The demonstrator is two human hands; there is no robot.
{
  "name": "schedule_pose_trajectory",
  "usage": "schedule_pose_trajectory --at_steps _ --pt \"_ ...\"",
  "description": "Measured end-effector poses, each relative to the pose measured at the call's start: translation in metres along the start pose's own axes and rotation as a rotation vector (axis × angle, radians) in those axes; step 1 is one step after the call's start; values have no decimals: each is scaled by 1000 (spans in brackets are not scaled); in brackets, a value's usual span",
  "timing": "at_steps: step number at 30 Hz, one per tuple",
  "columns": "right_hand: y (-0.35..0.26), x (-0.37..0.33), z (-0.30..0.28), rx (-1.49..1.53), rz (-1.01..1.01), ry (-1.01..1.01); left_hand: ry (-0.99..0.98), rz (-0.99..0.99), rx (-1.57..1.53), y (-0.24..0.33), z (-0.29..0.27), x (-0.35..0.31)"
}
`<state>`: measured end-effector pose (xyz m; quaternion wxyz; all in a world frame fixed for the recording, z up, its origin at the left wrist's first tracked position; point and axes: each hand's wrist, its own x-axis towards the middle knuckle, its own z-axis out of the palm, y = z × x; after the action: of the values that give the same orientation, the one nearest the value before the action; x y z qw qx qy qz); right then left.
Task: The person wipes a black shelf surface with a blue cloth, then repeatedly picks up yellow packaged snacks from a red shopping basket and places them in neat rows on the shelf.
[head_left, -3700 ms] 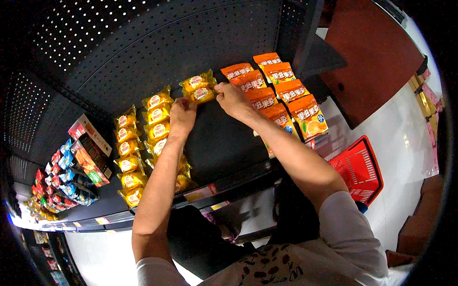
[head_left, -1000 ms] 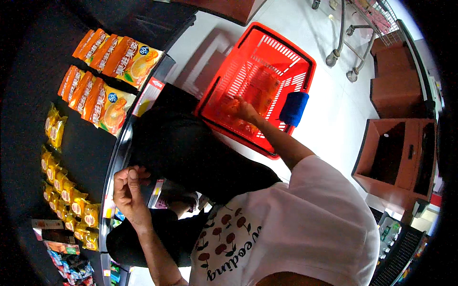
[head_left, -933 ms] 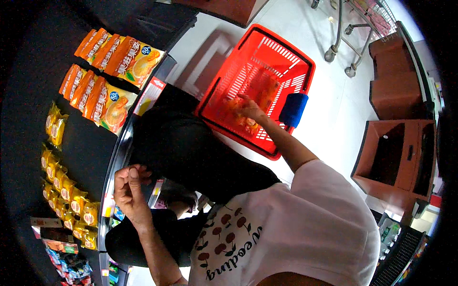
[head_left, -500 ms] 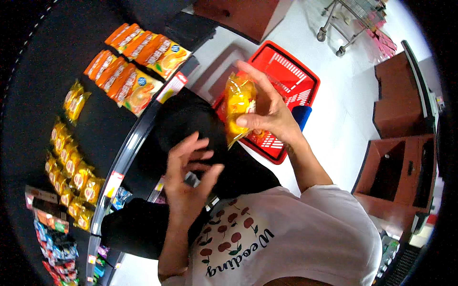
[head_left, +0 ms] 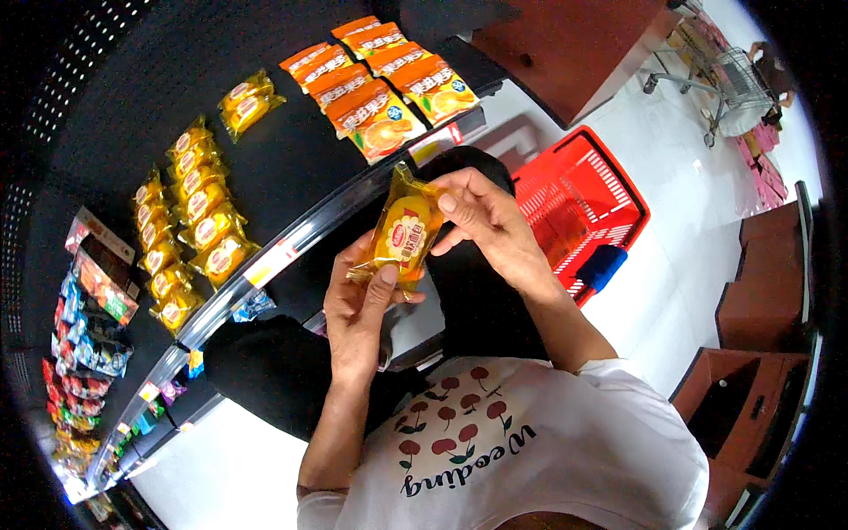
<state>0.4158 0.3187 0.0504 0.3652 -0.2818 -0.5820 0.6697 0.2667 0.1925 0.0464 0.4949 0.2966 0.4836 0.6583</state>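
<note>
A wrapped bread point(head_left: 404, 231) in a clear yellow packet is held up in front of my knees, its printed label facing me. My left hand point(head_left: 360, 305) grips the packet's lower end, thumb across the front and fingers behind. At the upper right edge, my right hand point(head_left: 490, 216) pinches the wrapper between thumb and fingers. Similar wrapped breads point(head_left: 205, 199) stand in rows on the black shelf to the left, with a lone yellow packet point(head_left: 250, 104) farther back. Beyond the held packet, a red shopping basket point(head_left: 608, 181) sits on the floor.
Orange packets with fruit pictures point(head_left: 375, 115) lie in two rows at the shelf's far end. The shelf's edge strip point(head_left: 291, 243) runs close by my left hand. Other small snacks point(head_left: 84, 353) fill the left. A metal cart point(head_left: 738, 93) and brown cabinets point(head_left: 751, 415) stand right.
The bread has come down and left, turning its label toward me. My left hand, formerly apart from it, now grips its lower end. The view has shifted, showing more of the shelf.
</note>
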Motion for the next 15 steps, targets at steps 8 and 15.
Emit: schedule_pose_trajectory --at_steps 8,15 --pt "13 12 6 -71 49 -11 97 -3 19 0 -27 0" --pt "9 26 19 -349 22 -27 212 180 285 4 -46 10"
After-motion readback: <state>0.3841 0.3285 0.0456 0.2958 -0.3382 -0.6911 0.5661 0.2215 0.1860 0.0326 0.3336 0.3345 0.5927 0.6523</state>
